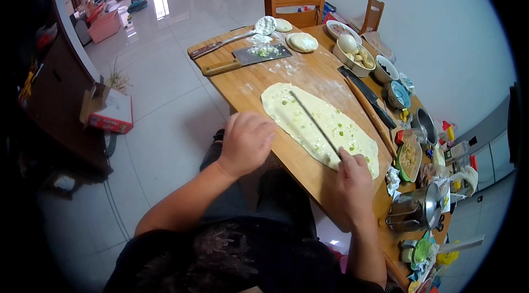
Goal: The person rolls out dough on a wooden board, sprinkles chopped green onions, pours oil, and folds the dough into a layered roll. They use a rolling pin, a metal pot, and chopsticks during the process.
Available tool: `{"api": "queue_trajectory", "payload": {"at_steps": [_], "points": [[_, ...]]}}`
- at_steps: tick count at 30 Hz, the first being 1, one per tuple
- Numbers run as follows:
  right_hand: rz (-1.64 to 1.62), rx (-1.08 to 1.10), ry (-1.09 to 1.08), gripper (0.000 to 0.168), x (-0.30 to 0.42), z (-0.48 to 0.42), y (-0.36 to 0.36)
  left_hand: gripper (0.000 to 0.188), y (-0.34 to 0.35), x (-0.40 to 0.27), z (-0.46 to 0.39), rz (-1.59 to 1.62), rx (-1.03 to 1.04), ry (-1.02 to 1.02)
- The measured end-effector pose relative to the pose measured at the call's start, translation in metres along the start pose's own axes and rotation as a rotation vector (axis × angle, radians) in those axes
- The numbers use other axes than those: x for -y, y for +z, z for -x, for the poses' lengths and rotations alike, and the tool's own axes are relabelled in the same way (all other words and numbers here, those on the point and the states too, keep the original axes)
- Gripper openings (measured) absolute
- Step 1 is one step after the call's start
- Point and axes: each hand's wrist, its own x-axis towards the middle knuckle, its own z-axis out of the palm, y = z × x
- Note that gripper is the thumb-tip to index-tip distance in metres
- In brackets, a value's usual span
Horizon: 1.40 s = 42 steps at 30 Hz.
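A long oval sheet of rolled dough (318, 123), dotted with chopped scallion and glossy in places, lies on the wooden board (248, 94). My right hand (354, 175) grips one end of a thin dark chopstick (312, 117), which stretches across the dough towards its far left end. Whether the stick presses on the surface is unclear. Near the board's front edge, my left hand (248, 140) hovers beside the dough with loosely curled fingers; its palm is hidden. Behind the dough, a wooden rolling pin (370, 115) lies alongside a black-bladed knife (363, 92).
A cleaver (264, 54) carrying chopped scallion lies at the board's far left, beside a flour-filled ladle (265, 25). Dough rounds (303, 42) sit nearby. Along the right stand a bowl of dough pieces (354, 56), a blue bowl (399, 94), a green-rimmed dish (409, 160) and a lidded steel pot (415, 208).
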Motion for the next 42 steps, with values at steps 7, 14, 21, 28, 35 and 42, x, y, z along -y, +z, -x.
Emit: {"api": "queue_trajectory", "payload": {"at_steps": [7,14,21,28,35,42], "points": [[0.194,0.12,-0.009,0.035,0.01,-0.018,0.023,0.035,0.008,0.014,-0.006,-0.069,0.133,0.015],[0.195,0.05,0.079,0.035,-0.004,-0.007,0.014,0.044,0.017,0.013,-0.014,-0.063,0.191,0.014],[0.141,0.127,0.083,0.031,0.016,0.003,0.015,0.039,0.025,0.031,-0.046,-0.027,0.169,-0.068],[0.221,0.068,0.178,0.036,-0.003,0.01,-0.003,0.029,0.041,0.07,-0.077,-0.002,0.129,-0.204],[0.173,0.129,0.023,0.04,0.021,-0.008,0.023,0.025,0.052,0.086,-0.07,0.037,0.072,-0.208],[0.27,0.157,0.156,0.039,0.003,-0.01,0.016,0.022,0.046,0.074,-0.071,-0.022,0.154,-0.23]]}}
